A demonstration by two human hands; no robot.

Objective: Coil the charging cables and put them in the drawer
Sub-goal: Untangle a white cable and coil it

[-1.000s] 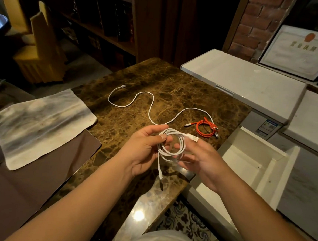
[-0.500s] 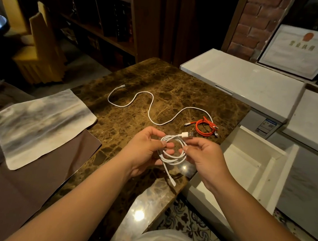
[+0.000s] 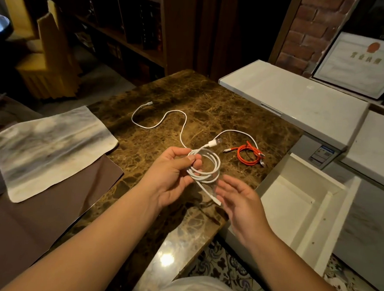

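- I see a grey cloth (image 3: 48, 148) lying at the counter's (image 3: 166, 96) left edge.
- My left hand (image 3: 174, 177) pinches a white coil (image 3: 205, 168) between thumb and fingers, above the counter's near edge; one plug juts up to the right, one end hangs down.
- A loose white cable (image 3: 165, 120) snakes across the far counter.
- My right hand (image 3: 243, 204) hovers just beside the coil, fingers spread, holding nothing.
- An orange cable (image 3: 249, 155) lies coiled at the counter's right side.
- The open white drawer (image 3: 298, 207) sits right of the counter.

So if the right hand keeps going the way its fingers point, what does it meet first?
Likely the coiled white cable held by the left hand; the right hand points up-left at it, though depth is unclear.
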